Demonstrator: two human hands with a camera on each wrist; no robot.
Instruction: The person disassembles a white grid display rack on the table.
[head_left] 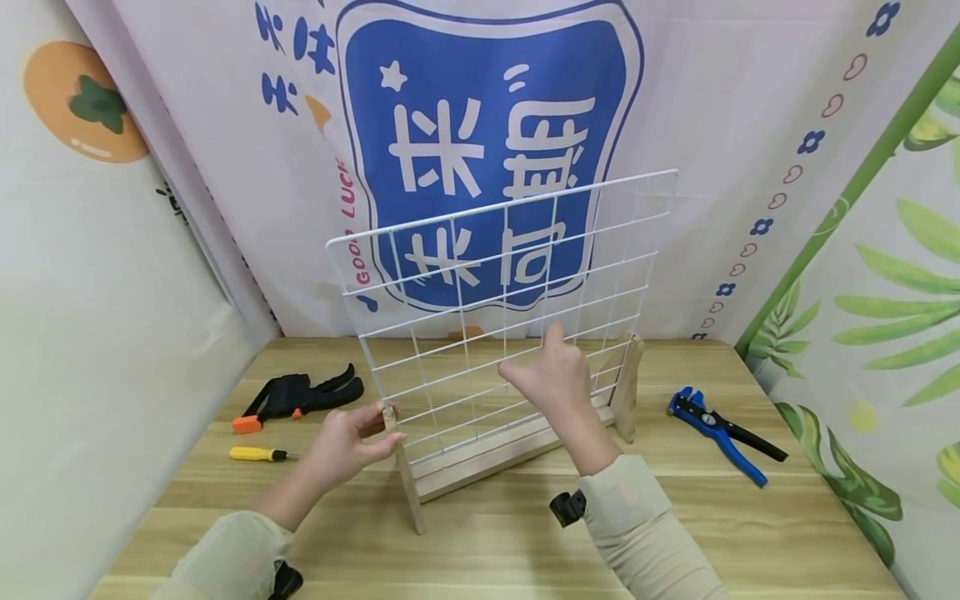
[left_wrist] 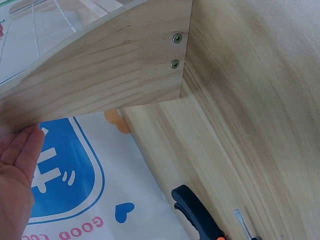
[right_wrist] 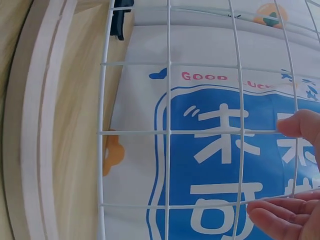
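Observation:
A white wire grid (head_left: 506,260) stands tilted in a wooden base bar (head_left: 487,462) between two wooden side panels. My left hand (head_left: 348,443) holds the upper end of the left side panel (head_left: 411,492), thumb on the near side and fingers on the far side. Two screws (left_wrist: 176,38) show on that panel's outer face in the left wrist view. My right hand (head_left: 553,375) is at the grid's middle, thumb and fingers spread apart. In the right wrist view its thumb (right_wrist: 297,125) meets one wire and the fingertips lie by another. The right side panel (head_left: 630,387) stands at the grid's far end.
On the left of the wooden table (head_left: 495,550) lie a black tool with orange tips (head_left: 296,396) and a yellow-handled screwdriver (head_left: 258,454). Blue and black wire strippers (head_left: 723,429) lie at the right. A printed curtain (head_left: 712,100) hangs behind.

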